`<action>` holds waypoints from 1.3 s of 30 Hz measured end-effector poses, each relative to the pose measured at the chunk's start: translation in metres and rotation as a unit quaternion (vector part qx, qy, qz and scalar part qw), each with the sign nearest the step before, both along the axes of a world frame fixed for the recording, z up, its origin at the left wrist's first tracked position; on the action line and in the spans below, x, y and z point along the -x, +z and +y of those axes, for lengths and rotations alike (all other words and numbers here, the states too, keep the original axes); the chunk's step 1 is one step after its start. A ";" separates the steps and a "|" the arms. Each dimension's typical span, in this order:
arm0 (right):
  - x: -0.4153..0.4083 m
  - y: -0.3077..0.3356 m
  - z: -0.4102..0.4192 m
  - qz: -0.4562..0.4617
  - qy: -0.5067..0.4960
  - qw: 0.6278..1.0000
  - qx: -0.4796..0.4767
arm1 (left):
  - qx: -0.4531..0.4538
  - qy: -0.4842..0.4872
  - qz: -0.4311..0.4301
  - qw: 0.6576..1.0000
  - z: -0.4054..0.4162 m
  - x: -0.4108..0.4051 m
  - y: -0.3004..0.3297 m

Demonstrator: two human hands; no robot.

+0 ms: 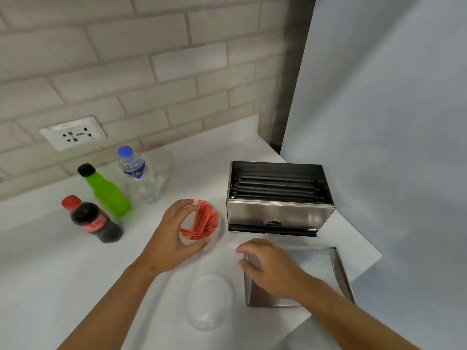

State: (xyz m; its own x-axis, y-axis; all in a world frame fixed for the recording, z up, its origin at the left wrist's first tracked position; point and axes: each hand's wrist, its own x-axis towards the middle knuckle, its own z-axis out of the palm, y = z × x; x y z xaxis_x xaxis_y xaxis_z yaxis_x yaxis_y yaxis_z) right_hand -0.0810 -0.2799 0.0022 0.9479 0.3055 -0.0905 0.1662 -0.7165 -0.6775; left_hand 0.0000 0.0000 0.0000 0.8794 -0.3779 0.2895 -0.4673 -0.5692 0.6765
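Cup: clear plastic, upright on the white surface, just left of the steel box and in front of the bottles.
Cup contents: red sticks, stood on end and fanned out above the rim.
Left hand: fingers and thumb were curled round the left side of the cup, gripping it near the rim.
Right hand: fingers were curled over the far-left edge of the steel lid and gripped it; palm faced down.
Steel lid position: flat on the surface, directly in front of the steel box, near the right edge of the surface.
Steel box: open at the top, against the grey panel on the right, holding a stack of black straws laid lengthwise.
Dome lid: clear, resting on the surface between the two forearms, apart from the cup.
Bottles: cola bottle with red cap, green bottle with black cap, water bottle with blue cap; all were upright in a group left of the cup.
Wall socket: white, set in the brick wall behind the bottles.
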 end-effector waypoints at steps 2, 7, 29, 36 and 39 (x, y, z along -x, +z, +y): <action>-0.005 -0.006 0.015 -0.028 0.047 0.996 0.073 | 0.033 0.022 0.047 0.998 0.003 0.000 -0.003; -0.013 -0.021 0.054 -0.032 0.126 0.966 0.222 | 0.115 0.046 0.127 0.984 0.003 0.007 -0.020; 0.031 0.034 0.008 0.045 -0.138 0.979 -0.141 | 0.254 0.064 0.127 0.957 -0.012 0.026 0.001; 0.051 0.078 -0.043 -0.002 -0.199 0.953 -0.230 | 0.303 0.007 0.151 0.941 -0.035 0.045 0.038; 0.058 0.095 -0.051 -0.079 -0.221 0.944 -0.233 | 0.301 -0.028 0.158 0.940 -0.057 0.056 0.048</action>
